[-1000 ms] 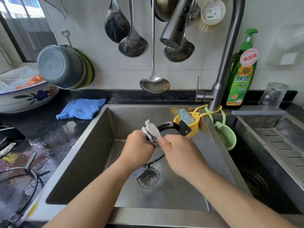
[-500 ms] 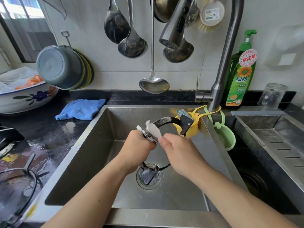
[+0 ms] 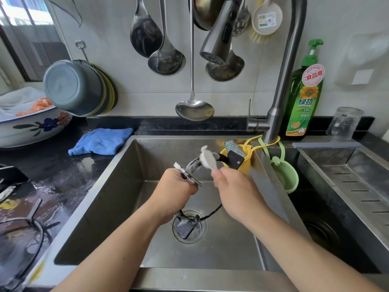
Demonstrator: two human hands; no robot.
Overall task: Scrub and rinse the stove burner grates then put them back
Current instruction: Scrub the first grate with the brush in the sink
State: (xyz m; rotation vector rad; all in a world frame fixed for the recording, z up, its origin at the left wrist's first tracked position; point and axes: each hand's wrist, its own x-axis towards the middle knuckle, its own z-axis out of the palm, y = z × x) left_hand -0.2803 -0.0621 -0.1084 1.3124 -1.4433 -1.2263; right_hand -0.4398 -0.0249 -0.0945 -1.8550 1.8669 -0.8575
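Two hands: left hand (image 3: 175,191), right hand (image 3: 235,191). Two grates: one held (image 3: 194,165), one left of the hands (image 3: 27,226). One cloth (image 3: 101,141). One soap bottle (image 3: 304,102).

sink (image 3: 117,186) is brushed stainless steel, dull satin sheen with water spots; the grate (image 3: 194,165) looks like black enamelled metal, matt and streaked with white suds; ladles (image 3: 194,110) on the wall are polished steel, properly mirror-shiny; faucet (image 3: 284,81) is brushed metal too; bench (image 3: 63,171) is dark speckled stone, glossy where it's wet; blue cloth (image 3: 103,141) is soft fuzzy microfibre; soap bottle (image 3: 305,102) is glossy green plastic; yellow holder (image 3: 247,161) looks like matt rubbery silicone.
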